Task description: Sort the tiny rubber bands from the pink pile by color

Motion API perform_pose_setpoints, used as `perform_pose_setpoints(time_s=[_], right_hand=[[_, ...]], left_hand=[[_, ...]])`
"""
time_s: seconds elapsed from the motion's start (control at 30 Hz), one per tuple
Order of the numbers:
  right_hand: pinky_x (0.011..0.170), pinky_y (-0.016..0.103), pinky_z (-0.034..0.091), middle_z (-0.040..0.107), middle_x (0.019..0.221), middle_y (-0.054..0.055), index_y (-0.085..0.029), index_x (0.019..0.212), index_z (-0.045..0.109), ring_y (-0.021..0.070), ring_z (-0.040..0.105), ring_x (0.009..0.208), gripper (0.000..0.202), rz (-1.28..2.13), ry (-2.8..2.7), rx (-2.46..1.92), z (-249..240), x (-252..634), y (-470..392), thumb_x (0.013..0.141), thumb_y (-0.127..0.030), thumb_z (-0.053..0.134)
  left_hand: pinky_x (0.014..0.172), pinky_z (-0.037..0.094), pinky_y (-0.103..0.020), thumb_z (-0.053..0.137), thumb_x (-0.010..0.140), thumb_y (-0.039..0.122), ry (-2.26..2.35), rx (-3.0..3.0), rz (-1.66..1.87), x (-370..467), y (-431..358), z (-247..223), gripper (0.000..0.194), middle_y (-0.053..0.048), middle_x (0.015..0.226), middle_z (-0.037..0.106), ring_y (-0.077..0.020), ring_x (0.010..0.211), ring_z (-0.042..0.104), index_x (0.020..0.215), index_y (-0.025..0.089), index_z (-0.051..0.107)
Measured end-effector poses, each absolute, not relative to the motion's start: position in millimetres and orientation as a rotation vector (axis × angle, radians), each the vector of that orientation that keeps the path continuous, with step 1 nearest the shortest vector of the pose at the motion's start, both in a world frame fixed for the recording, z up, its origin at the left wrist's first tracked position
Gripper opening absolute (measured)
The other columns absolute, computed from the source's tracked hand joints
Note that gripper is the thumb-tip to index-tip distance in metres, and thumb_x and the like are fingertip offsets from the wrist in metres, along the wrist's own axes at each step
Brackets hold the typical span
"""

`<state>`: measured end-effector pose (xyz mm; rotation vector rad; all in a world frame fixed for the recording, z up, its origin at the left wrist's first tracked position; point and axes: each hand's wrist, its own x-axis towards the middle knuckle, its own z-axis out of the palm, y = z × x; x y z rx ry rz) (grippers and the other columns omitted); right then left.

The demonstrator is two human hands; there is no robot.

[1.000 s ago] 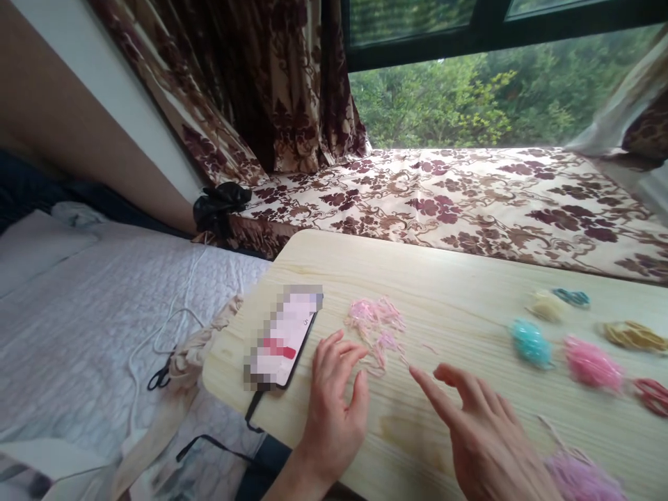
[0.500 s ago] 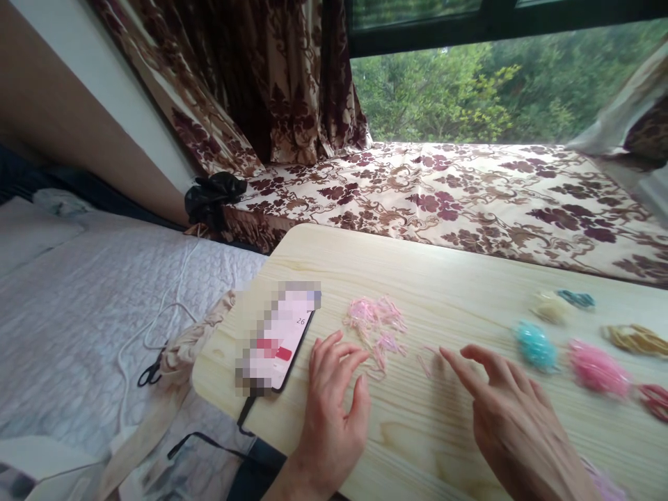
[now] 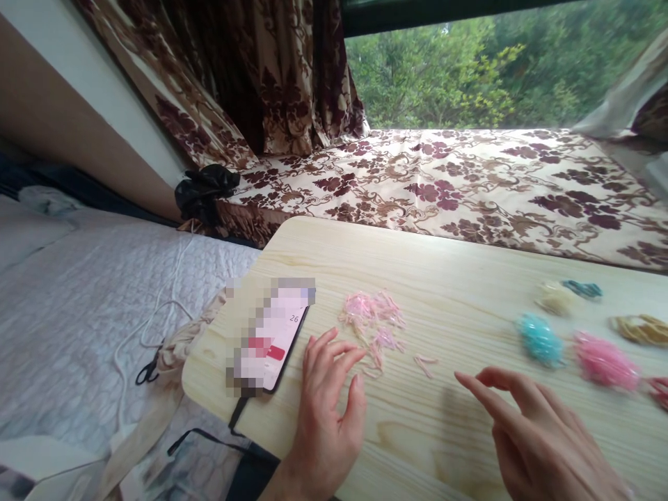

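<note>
My left hand [image 3: 332, 407] rests on the pale wooden table [image 3: 412, 438], fingers spread and holding nothing. Just beyond its fingertips lies a loose pile of thin pink strips, maybe small elastic bands [image 3: 368, 309]. Two thin pink pieces [image 3: 426, 363] lie apart from the pile, meeting in a V shape. To the right of them hovers my right hand [image 3: 543, 431], its index finger stretched out and nothing visible in its grasp. The undersides of its other fingers are partly hidden.
A phone [image 3: 276, 341] with a cable lies left of my left hand. Shiny turquoise [image 3: 541, 339] and pink bundles [image 3: 605, 360], a cream one [image 3: 559, 298] and tan loops [image 3: 641, 328] lie at the right. A bed [image 3: 94, 278] adjoins the table's left; a floral window seat [image 3: 417, 184] stands behind.
My right hand has drawn back to the right and towards me, away from the two pink pieces, which now form a clear V. My left hand has stayed nearly still.
</note>
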<state>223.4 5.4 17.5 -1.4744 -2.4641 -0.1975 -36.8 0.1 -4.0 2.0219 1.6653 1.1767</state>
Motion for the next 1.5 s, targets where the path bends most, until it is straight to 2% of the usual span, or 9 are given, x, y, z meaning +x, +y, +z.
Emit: perform_pose_setpoints(time_s=[0.2,0.33,0.57,0.67,0.8,1.03,1.33,1.5], right_hand=[[0.068,0.034,0.054,0.064,0.104,0.009,-0.023,0.121,0.063,0.0213,0.063,0.089,0.046,-0.190,-2.375,-1.460,11.5,207.2,14.7,0.083,-0.010,0.041],[0.070,0.036,0.053,0.062,0.106,0.009,-0.024,0.119,0.063,0.0225,0.062,0.091,0.045,-0.138,-2.380,-1.515,12.9,199.0,17.8,0.083,-0.010,0.041],[0.071,0.032,0.052,0.059,0.109,0.009,-0.025,0.118,0.061,0.0204,0.061,0.094,0.038,-0.159,-2.446,-1.379,16.5,212.6,14.2,0.085,-0.013,0.044],[0.071,0.031,0.051,0.058,0.109,0.008,-0.025,0.117,0.059,0.0193,0.060,0.093,0.032,-0.141,-2.433,-1.368,15.8,215.5,13.6,0.088,-0.017,0.046],[0.070,0.031,0.049,0.059,0.103,0.006,-0.024,0.109,0.059,0.0186,0.059,0.089,0.020,-0.071,-2.347,-1.443,15.8,205.5,16.5,0.095,-0.030,0.046],[0.070,0.035,0.047,0.058,0.094,0.003,-0.026,0.093,0.058,0.0187,0.058,0.082,0.021,0.076,-2.251,-1.509,18.7,187.6,25.1,0.096,-0.043,0.047],[0.066,0.036,0.043,0.057,0.084,0.003,-0.024,0.080,0.059,0.0185,0.055,0.075,0.026,0.064,-2.287,-1.500,22.7,177.3,30.6,0.097,-0.033,0.042],[0.068,0.035,0.046,0.060,0.085,0.004,-0.024,0.077,0.059,0.0191,0.057,0.077,0.024,0.194,-2.153,-1.473,20.2,179.1,26.6,0.094,-0.035,0.047]], left_hand=[[0.116,0.032,-0.052,0.047,0.090,0.007,1.671,2.027,1.175,-36.5,-0.2,-3.8,0.034,-0.005,0.114,0.064,-0.0237,0.130,0.047,0.117,0.024,0.056],[0.115,0.033,-0.053,0.047,0.090,0.007,1.674,2.032,1.176,-36.2,0.3,-3.2,0.035,-0.006,0.114,0.064,-0.0244,0.130,0.047,0.118,0.024,0.057],[0.115,0.034,-0.051,0.046,0.090,0.006,1.670,2.032,1.172,-36.0,0.2,-2.7,0.035,-0.006,0.114,0.064,-0.0233,0.132,0.046,0.119,0.023,0.056],[0.116,0.033,-0.050,0.046,0.090,0.006,1.665,2.034,1.169,-36.0,-0.1,-3.1,0.035,-0.005,0.115,0.064,-0.0226,0.132,0.046,0.119,0.023,0.055],[0.116,0.032,-0.050,0.046,0.090,0.006,1.664,2.034,1.176,-35.7,0.3,-3.5,0.035,-0.005,0.113,0.064,-0.0225,0.132,0.046,0.118,0.023,0.056],[0.116,0.032,-0.050,0.046,0.090,0.006,1.664,2.032,1.188,-36.5,1.1,-3.3,0.035,-0.005,0.114,0.064,-0.0225,0.132,0.046,0.119,0.024,0.055],[0.114,0.034,-0.051,0.046,0.090,0.007,1.657,2.037,1.176,-37.3,-0.5,-3.6,0.035,-0.006,0.114,0.064,-0.0233,0.131,0.046,0.119,0.023,0.055],[0.113,0.036,-0.052,0.046,0.091,0.008,1.672,2.037,1.174,-36.2,0.4,-2.9,0.034,-0.006,0.114,0.064,-0.0240,0.131,0.046,0.119,0.023,0.055]])
